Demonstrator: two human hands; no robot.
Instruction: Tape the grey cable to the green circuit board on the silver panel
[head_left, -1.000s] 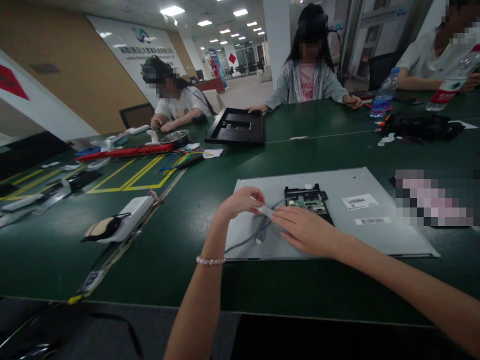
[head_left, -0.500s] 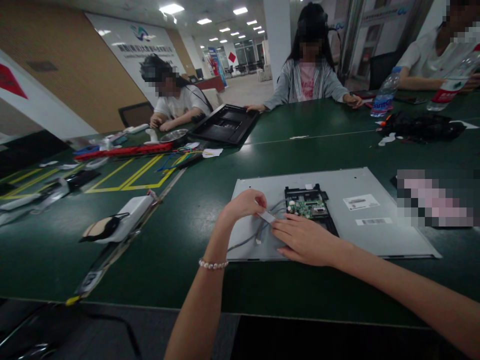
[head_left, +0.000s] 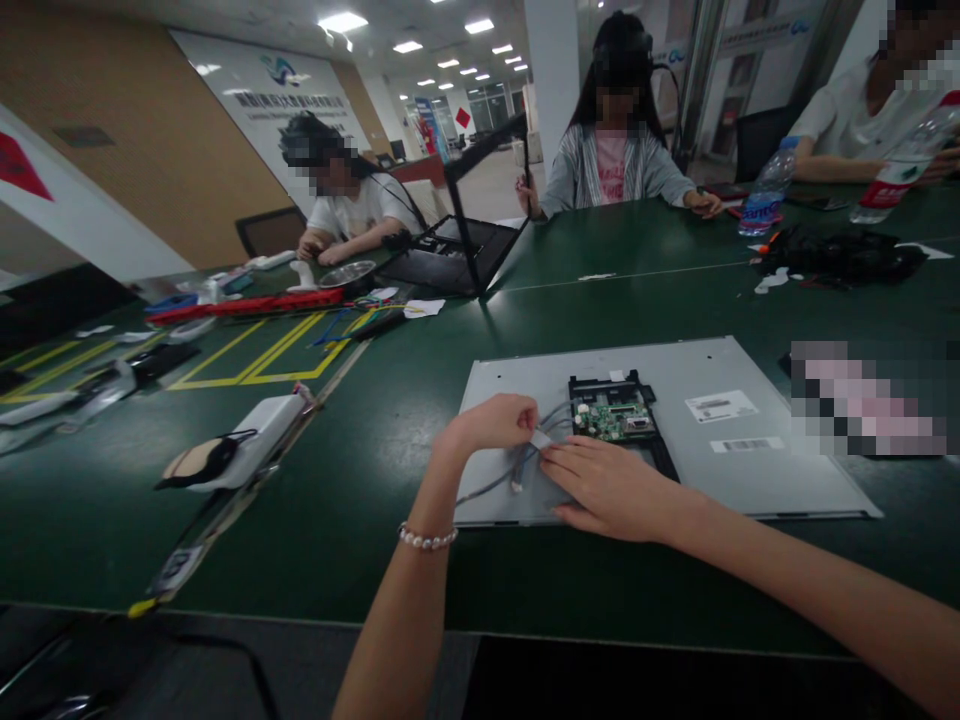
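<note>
A grey metal panel (head_left: 720,470) lies flat on the green table in front of me, with a green circuit board (head_left: 615,415) in a black bracket near its middle. Grey cables (head_left: 517,465) run from the board toward the panel's left edge. My left hand (head_left: 491,425) is closed, pinching a small strip of white tape (head_left: 540,438) over the cables. My right hand (head_left: 611,485) lies flat on the panel with its fingers stretched out, pressing beside the cables and touching the tape's other end.
A white device with a black strap (head_left: 232,450) lies at the left. Across the table a person lifts a black frame (head_left: 480,210) off a black monitor shell. Water bottles (head_left: 765,195), black clutter (head_left: 840,255), red tool (head_left: 247,303) and yellow floor-tape lines (head_left: 262,355) lie farther off.
My left hand has drawn the tape strip down and right toward the board, shortening it. Across the table the person has raised the black frame upright from the shell.
</note>
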